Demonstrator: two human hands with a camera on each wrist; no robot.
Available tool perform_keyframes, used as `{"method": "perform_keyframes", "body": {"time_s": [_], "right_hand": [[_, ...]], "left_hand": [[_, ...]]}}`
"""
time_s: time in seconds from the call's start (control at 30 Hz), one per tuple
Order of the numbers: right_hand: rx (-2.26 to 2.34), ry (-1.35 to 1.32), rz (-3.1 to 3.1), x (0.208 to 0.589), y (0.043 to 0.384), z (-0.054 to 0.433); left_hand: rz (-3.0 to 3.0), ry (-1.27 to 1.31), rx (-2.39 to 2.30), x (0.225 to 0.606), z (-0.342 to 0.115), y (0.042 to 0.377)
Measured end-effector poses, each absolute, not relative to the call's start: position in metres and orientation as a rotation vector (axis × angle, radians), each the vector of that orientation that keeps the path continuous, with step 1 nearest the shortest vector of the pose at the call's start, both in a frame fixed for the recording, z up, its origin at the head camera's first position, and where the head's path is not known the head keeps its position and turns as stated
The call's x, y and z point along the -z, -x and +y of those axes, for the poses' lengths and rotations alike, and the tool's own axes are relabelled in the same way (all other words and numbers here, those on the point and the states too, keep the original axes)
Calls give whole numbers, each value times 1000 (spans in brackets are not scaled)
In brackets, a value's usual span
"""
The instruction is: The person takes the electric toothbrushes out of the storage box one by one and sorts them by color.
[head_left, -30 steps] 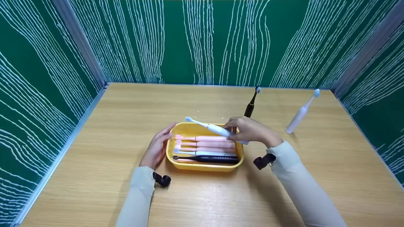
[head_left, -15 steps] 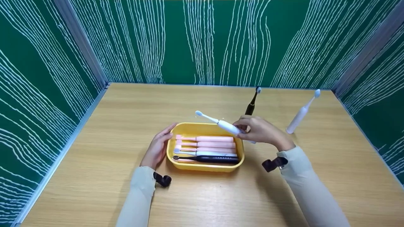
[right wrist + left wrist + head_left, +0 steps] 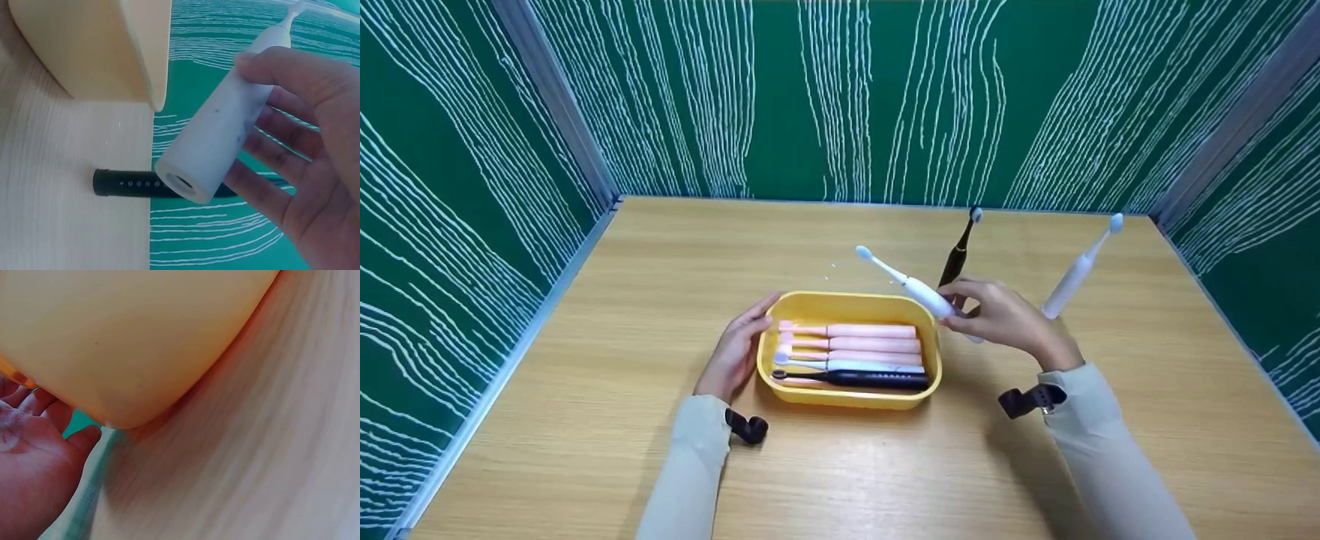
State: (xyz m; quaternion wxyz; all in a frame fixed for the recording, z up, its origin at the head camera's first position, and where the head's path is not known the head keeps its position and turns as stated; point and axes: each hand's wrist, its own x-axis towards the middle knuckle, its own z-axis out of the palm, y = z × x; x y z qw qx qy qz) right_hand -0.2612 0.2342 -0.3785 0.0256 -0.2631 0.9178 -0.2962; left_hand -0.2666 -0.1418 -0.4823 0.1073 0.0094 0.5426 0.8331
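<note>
My right hand (image 3: 997,319) pinches a white electric toothbrush (image 3: 926,294) by its handle, above the right rim of a yellow plastic tray (image 3: 847,401). Its brush head points up and to the left; the right wrist view shows the thumb on one side of the handle and fingers behind it. At the tray's left end my left hand (image 3: 731,352) holds the wall, fingers and thumb around the corner. Inside lie several pink electric toothbrushes (image 3: 874,345), a white one (image 3: 877,367) and a black one (image 3: 877,379), side by side.
A black electric toothbrush (image 3: 956,259) stands upright behind my right hand. To the right stands another white toothbrush (image 3: 1069,285). Small white specks (image 3: 832,265) lie on the wooden table (image 3: 697,247) behind the tray. Green walls with white lines (image 3: 772,97) enclose the table.
My right hand has moved right with the white toothbrush, from over the tray to its right rim. The toothbrush now tilts more steeply. The left hand and tray stay in place.
</note>
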Motion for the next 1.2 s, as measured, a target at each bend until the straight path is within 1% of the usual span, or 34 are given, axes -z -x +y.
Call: {"method": "perform_keyframes", "body": {"time_s": [0.27, 0.47, 0.83, 1.07, 1.2], "right_hand": [[1061, 829, 2884, 388, 259, 249], [1126, 751, 2923, 393, 258, 261], [1344, 771, 3004, 411, 259, 288], [1430, 670, 3072, 420, 259, 302], [1474, 602, 3110, 418, 252, 303]], "left_hand": [[1621, -130, -2439, 483, -142, 266], [1614, -107, -2447, 483, -142, 267], [1597, -56, -2451, 482, -141, 266], [1586, -51, -2460, 482, -141, 266], [1582, -64, -2466, 482, -140, 266]]}}
